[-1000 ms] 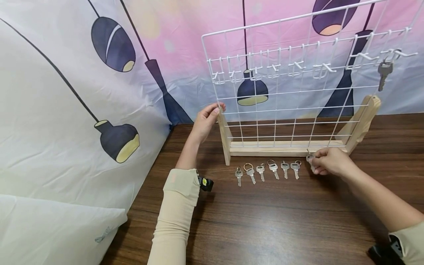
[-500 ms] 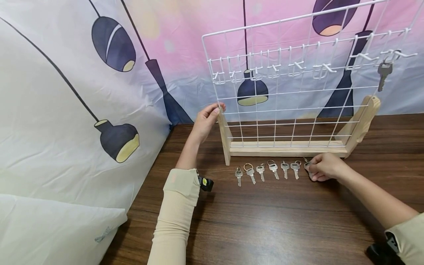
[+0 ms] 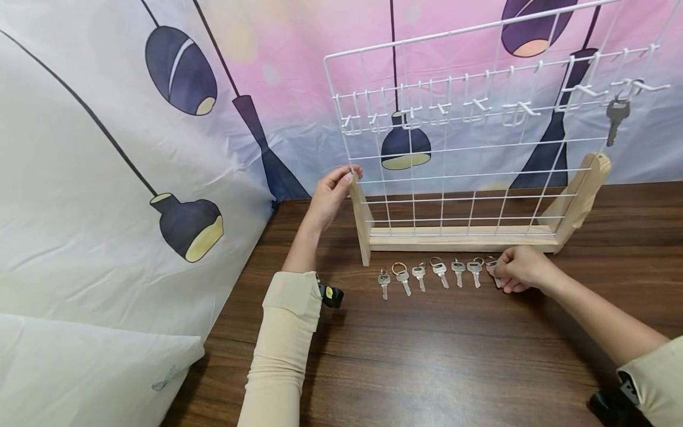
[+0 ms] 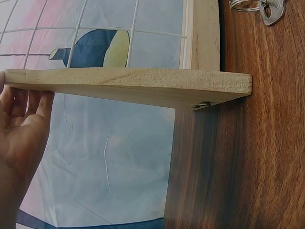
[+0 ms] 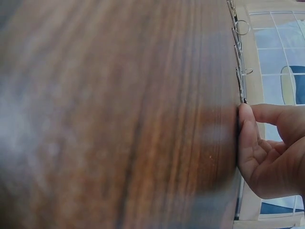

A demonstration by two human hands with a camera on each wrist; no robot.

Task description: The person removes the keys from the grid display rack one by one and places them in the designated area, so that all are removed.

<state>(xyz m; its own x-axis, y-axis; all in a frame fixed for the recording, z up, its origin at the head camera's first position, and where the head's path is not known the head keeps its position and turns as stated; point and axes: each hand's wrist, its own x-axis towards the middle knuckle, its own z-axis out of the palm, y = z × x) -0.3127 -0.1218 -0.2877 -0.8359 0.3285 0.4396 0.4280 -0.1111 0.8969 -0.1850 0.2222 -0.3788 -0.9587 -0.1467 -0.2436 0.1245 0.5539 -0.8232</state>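
My left hand (image 3: pixel 328 198) grips the top of the left wooden upright (image 3: pixel 361 222) of a white wire grid rack (image 3: pixel 441 176). In the left wrist view its fingers reach behind the wooden upright (image 4: pixel 143 78). Down on the table, my right hand (image 3: pixel 525 270) pinches a silver key (image 3: pixel 491 264) at the right end of a row; the fingers cover part of it. To its left lie several more keys, among them a key (image 3: pixel 474 268) close beside it and a key (image 3: pixel 402 277) with a gold-coloured ring. The right wrist view shows the fingers low against the tabletop.
White hooks (image 3: pixel 477 105) line the upper part of the grid. One key (image 3: pixel 618 115) hangs from a hook at the far right. A wooden base bar (image 3: pixel 464 242) stands just behind the row. Printed fabric (image 3: pixel 299 71) hangs behind the brown table (image 3: pixel 416 356).
My right hand has brought its key down and leftward to the row's right end, beside the other keys. The left hand stays on the upright.
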